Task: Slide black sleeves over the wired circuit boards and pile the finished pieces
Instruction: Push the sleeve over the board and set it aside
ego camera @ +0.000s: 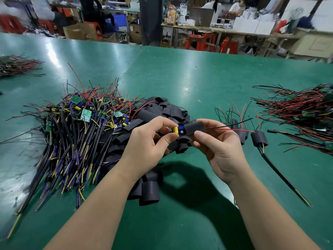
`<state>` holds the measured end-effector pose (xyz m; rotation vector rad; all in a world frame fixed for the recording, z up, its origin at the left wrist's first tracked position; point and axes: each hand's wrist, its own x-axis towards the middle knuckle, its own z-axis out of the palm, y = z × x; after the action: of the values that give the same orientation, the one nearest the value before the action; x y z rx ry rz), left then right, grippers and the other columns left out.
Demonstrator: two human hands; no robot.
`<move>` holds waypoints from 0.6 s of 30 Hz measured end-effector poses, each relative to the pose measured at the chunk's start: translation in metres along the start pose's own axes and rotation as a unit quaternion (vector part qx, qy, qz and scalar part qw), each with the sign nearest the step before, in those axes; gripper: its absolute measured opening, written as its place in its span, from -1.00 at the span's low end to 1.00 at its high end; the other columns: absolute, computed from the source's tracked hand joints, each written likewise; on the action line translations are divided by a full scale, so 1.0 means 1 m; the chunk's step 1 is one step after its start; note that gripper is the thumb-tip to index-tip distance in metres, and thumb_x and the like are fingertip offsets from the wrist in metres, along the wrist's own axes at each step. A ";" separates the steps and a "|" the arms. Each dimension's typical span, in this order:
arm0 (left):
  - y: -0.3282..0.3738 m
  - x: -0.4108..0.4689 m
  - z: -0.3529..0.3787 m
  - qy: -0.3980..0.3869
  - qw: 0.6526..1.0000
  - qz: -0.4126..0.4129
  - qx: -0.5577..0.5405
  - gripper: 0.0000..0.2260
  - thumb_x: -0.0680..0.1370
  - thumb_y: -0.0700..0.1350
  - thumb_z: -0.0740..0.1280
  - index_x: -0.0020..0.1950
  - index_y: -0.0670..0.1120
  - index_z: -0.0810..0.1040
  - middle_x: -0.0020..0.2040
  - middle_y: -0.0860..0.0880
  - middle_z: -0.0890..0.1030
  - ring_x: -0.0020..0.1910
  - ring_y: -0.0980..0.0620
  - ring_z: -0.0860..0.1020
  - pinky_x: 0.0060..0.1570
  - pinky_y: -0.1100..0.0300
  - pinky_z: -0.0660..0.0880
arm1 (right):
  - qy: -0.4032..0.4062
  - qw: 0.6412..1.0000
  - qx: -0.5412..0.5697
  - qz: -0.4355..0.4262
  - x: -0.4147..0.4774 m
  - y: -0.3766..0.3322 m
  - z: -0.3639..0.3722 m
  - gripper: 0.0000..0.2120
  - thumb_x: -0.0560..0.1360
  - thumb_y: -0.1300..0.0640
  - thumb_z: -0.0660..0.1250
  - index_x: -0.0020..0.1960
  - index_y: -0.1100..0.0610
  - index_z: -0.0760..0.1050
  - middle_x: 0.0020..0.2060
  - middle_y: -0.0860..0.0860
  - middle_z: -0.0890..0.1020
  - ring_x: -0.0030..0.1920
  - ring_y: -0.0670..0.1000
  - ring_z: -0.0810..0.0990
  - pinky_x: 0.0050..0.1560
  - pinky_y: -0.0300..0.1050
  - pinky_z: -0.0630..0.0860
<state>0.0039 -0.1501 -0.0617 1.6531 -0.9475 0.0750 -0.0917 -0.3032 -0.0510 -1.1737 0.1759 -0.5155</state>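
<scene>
My left hand (153, 138) pinches the end of a wired circuit board (177, 130), where a yellow and a blue part show. My right hand (216, 143) grips a black sleeve (195, 128) that covers the board's other half. A red and a black wire stick out of the sleeve to the right. A heap of loose black sleeves (162, 112) lies behind and under my hands. To the left lies a pile of bare boards with wires (81, 120). Two sleeved pieces (258, 138) rest on the table to the right.
The green table (180, 78) carries another tangle of red and black wired boards (302, 112) at the far right and a small bundle (16, 65) at the far left. Beyond the table's far edge are people, benches, red stools and cardboard boxes.
</scene>
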 end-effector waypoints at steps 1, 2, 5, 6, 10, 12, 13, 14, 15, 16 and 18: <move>0.001 0.000 0.000 0.000 1.000 0.000 0.000 -0.90 0.50 -0.06 0.36 -0.04 0.15 0.55 -0.22 0.08 0.57 -0.48 0.05 0.58 -0.44 0.13 0.57 | -0.004 1.000 -0.013 -0.008 0.000 -0.001 -0.001 -0.74 0.16 0.19 0.49 -0.15 0.08 0.65 -0.19 0.08 0.68 -0.18 0.08 0.64 -0.25 -0.22 0.57; 0.001 0.000 0.000 -0.001 1.000 -0.001 -0.001 -0.90 0.50 -0.06 0.37 -0.05 0.15 0.55 -0.22 0.08 0.57 -0.48 0.05 0.58 -0.44 0.14 0.57 | -0.007 1.000 -0.026 -0.017 0.000 -0.001 -0.002 -0.74 0.18 0.20 0.49 -0.13 0.09 0.64 -0.18 0.07 0.68 -0.18 0.08 0.62 -0.24 -0.22 0.56; 0.002 0.000 -0.001 -0.001 1.000 -0.009 -0.005 -0.89 0.49 -0.06 0.37 -0.06 0.16 0.55 -0.22 0.08 0.57 -0.48 0.04 0.58 -0.43 0.17 0.56 | -0.022 0.998 -0.056 -0.034 0.000 -0.003 -0.005 -0.70 0.22 0.26 0.47 -0.06 0.10 0.61 -0.18 0.04 0.69 -0.22 0.02 0.62 -0.20 -0.21 0.56; 0.002 0.000 -0.001 -0.002 1.000 -0.011 -0.005 -0.89 0.49 -0.06 0.37 -0.06 0.16 0.54 -0.21 0.08 0.57 -0.48 0.04 0.58 -0.43 0.16 0.56 | -0.026 0.997 -0.067 -0.038 0.000 -0.003 -0.006 -0.70 0.24 0.29 0.47 -0.04 0.10 0.61 -0.17 0.04 0.69 -0.23 0.02 0.62 -0.19 -0.20 0.56; 0.003 -0.001 0.000 -0.008 1.000 -0.017 -0.014 -0.88 0.50 -0.08 0.37 -0.06 0.15 0.54 -0.21 0.08 0.58 -0.46 0.04 0.59 -0.41 0.23 0.56 | -0.038 0.993 -0.099 -0.056 0.001 -0.007 -0.008 -0.68 0.30 0.40 0.46 -0.04 0.07 0.63 -0.15 0.06 0.70 -0.18 0.02 0.64 -0.14 -0.20 0.57; 0.003 -0.001 0.000 -0.010 1.000 -0.021 -0.021 -0.89 0.50 -0.08 0.37 -0.06 0.15 0.54 -0.21 0.08 0.58 -0.46 0.05 0.59 -0.39 0.24 0.56 | -0.046 0.994 -0.085 -0.052 0.000 -0.008 -0.007 -0.68 0.23 0.28 0.52 -0.04 0.08 0.65 -0.16 0.06 0.70 -0.18 0.02 0.65 -0.14 -0.20 0.56; 0.003 -0.001 0.000 -0.011 0.999 -0.022 -0.023 -0.89 0.50 -0.08 0.37 -0.06 0.15 0.55 -0.21 0.08 0.58 -0.46 0.05 0.59 -0.38 0.20 0.58 | -0.049 0.994 -0.083 -0.048 -0.001 -0.007 -0.006 -0.68 0.21 0.23 0.53 -0.04 0.08 0.64 -0.16 0.06 0.71 -0.18 0.02 0.65 -0.15 -0.20 0.57; 0.003 0.000 -0.001 -0.012 0.999 -0.024 -0.025 -0.88 0.50 -0.09 0.37 -0.06 0.15 0.55 -0.21 0.09 0.58 -0.46 0.05 0.60 -0.38 0.19 0.58 | -0.049 0.994 -0.083 -0.044 -0.001 -0.006 -0.005 -0.67 0.20 0.22 0.53 -0.04 0.09 0.64 -0.17 0.06 0.71 -0.18 0.02 0.66 -0.16 -0.20 0.57; 0.004 0.000 -0.001 -0.011 0.999 -0.025 -0.027 -0.87 0.50 -0.10 0.38 -0.06 0.16 0.56 -0.21 0.09 0.58 -0.45 0.04 0.60 -0.38 0.20 0.57 | -0.048 0.995 -0.080 -0.038 -0.001 -0.005 -0.003 -0.66 0.21 0.22 0.53 -0.03 0.09 0.63 -0.17 0.06 0.71 -0.18 0.02 0.66 -0.17 -0.20 0.57; 0.004 0.000 -0.002 -0.011 0.999 -0.028 -0.030 -0.85 0.49 -0.11 0.39 -0.06 0.17 0.57 -0.21 0.09 0.59 -0.45 0.04 0.60 -0.39 0.25 0.55 | -0.046 0.996 -0.074 -0.033 -0.002 -0.003 -0.002 -0.66 0.20 0.21 0.52 -0.03 0.10 0.63 -0.18 0.06 0.71 -0.19 0.02 0.65 -0.19 -0.20 0.58; 0.005 0.001 -0.003 -0.014 0.998 -0.038 -0.038 -0.80 0.50 -0.16 0.40 -0.08 0.19 0.58 -0.20 0.08 0.61 -0.45 0.02 0.60 -0.39 0.31 0.52 | -0.038 0.997 -0.056 -0.021 -0.002 -0.001 0.000 -0.66 0.16 0.15 0.53 -0.06 0.09 0.63 -0.20 0.07 0.70 -0.20 0.02 0.65 -0.21 -0.21 0.58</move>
<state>0.0028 -0.1480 -0.0566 1.6212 -0.8968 -0.0353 -0.0937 -0.3027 -0.0503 -1.3071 0.1164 -0.5018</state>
